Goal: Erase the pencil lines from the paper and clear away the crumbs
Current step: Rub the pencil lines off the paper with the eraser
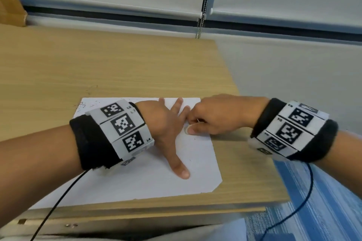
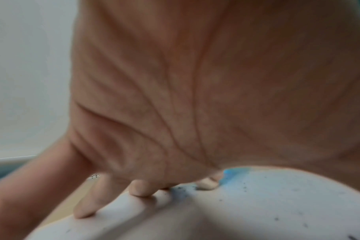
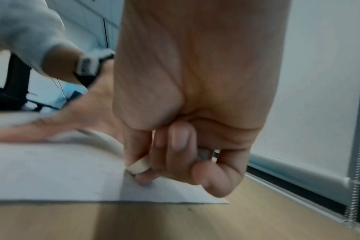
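Left hand [image 1: 166,133]: fingers spread flat, pressing paper [image 1: 152,182] down on desk [image 1: 117,68].
Right hand [image 1: 219,117]: pinching eraser [image 3: 139,167], rubbing near paper's right edge.
Tip: short strokes beside the bracing fingers, or sheet may buckle.
Paper: white, mostly clean; dark crumbs [image 1: 86,105] at far-left corner.

You get even, soft daylight in the head view, with faint shadows under both forearms on the white sheet of paper [image 1: 148,180]. Straight lines bow toward the edges there. Your wrist views are blurred: the left palm [image 2: 195,97] fills its frame out of focus, and the right hand [image 3: 185,113] smears.
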Tool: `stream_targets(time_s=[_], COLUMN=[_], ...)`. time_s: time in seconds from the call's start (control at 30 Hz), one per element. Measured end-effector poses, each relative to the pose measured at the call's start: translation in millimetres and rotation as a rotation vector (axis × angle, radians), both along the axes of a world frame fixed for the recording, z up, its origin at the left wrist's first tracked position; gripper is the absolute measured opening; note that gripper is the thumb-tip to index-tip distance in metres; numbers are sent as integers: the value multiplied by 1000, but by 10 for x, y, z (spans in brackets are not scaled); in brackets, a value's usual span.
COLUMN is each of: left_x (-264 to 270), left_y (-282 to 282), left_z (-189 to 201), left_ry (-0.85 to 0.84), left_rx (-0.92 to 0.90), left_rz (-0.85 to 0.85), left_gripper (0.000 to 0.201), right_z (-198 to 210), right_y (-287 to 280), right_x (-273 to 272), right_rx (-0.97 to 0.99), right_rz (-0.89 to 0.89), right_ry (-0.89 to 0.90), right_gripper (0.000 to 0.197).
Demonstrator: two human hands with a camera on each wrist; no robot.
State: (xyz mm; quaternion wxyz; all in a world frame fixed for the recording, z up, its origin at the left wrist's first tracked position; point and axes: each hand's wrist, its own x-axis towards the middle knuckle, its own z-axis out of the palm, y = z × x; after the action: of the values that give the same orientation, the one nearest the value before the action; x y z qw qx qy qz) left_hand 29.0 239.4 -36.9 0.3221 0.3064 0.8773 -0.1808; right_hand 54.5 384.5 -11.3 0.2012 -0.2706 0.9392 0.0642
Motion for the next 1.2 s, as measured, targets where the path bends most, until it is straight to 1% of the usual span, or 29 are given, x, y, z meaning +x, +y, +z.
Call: stream_targets(time_s=[0.07, 0.1, 0.2, 0.23, 0.3, 0.37, 0.47, 0.63, 0.7, 0.8, 0.87, 0.93, 1.0, 1.07, 1.13, 1.2], left_x=[4, 13, 37, 35, 37, 40, 57, 67, 92, 155, 170, 187, 173, 129, 68, 34], left_y=[-8, -6, -4, -5, -9, -23, -64, -182, -243, -409, -568, -702, -775, -782, -754, -727], left_z=[-2, 2, 25, 30, 35, 31, 38, 84, 142, 269, 311, 318, 275, 239, 221, 213], left_ry=[-4, 0, 19, 24, 29, 24, 31, 35, 33, 61, 79, 69, 69, 88, 118, 121], left_rx=[11, 14, 11, 6, 14, 36, 54, 98, 115, 100, 41, -36, -74, -70, -61, -55], left_rz=[-1, -9, -30, -29, -27, -24, -42, -12, -5, -45, -64, -67, -78, -90, -104, -105], left_gripper=[157, 157, 158, 158, 159, 159, 157, 154, 149, 138, 132, 125, 124, 124, 120, 119], right_z=[-20, -18, -29, -37, -27, -30, 49, 98, 57, 36, 68, 114, 136, 83, -25, -103], right_y=[33, 17, -94, -112, -84, 45, 271, 360, 301, 192, 118, 1, -175, -391, -567, -639], right_x=[-62, 20, 391, 444, 375, 203, 58, -3, -3, 81, 204, 372, 548, 687, 759, 771], right_rx=[19, 12, -31, -41, -63, -71, -177, -261, -285, -324, -390, -469, -547, -584, -550, -461], right_rz=[-6, 14, 120, 125, 72, -20, -160, -242, -251, -289, -312, -328, -319, -259, -143, -59], right_ry=[67, 55, -83, -108, -75, 20, 117, 295, 313, 299, 285, 251, 183, 123, 93, 61], right_gripper=[34, 33, 31, 32, 35, 36, 31, 28, 22, 14, 9, 11, 12, 12, 11, 12])
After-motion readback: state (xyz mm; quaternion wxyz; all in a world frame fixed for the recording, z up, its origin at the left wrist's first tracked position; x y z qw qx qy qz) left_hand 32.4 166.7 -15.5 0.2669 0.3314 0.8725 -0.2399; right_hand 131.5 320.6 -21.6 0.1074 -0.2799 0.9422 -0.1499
